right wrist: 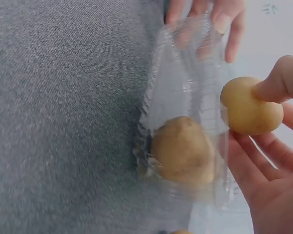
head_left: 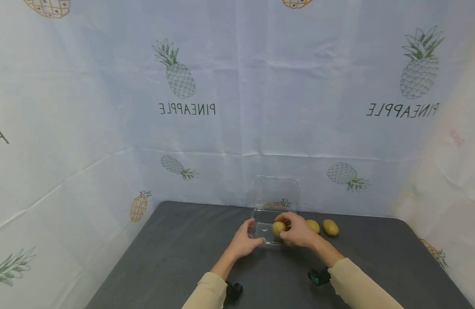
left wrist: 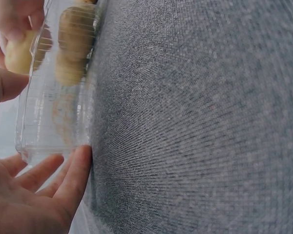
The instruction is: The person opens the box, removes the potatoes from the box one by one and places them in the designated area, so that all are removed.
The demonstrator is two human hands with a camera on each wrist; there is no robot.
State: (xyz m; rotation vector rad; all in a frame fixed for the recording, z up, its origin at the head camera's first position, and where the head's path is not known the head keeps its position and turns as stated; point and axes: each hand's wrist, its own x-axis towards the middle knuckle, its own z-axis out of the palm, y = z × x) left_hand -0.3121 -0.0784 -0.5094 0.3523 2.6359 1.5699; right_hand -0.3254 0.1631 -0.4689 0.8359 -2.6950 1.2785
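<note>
A clear plastic clamshell container point(head_left: 262, 233) sits near the back of the table, its transparent lid point(head_left: 276, 191) standing up behind it. My left hand point(head_left: 244, 241) holds the container's near-left corner, with the fingers along the left wall and the thumb at the front. Between thumb and fingers, my right hand point(head_left: 300, 231) pinches a yellow potato point(right wrist: 251, 106) above the open container's rim. Through the clear wall, potatoes point(left wrist: 75, 34) show inside at the right end. Two more potatoes, one nearer point(head_left: 313, 225) and one farther right point(head_left: 330, 227), lie right of the container.
The dark grey table point(head_left: 191, 244) ends at a pale curtain point(head_left: 229, 128) printed with pineapples, which also hangs along both sides. Black wrist-worn devices sit under the left sleeve point(head_left: 210, 289) and the right sleeve point(head_left: 357, 281).
</note>
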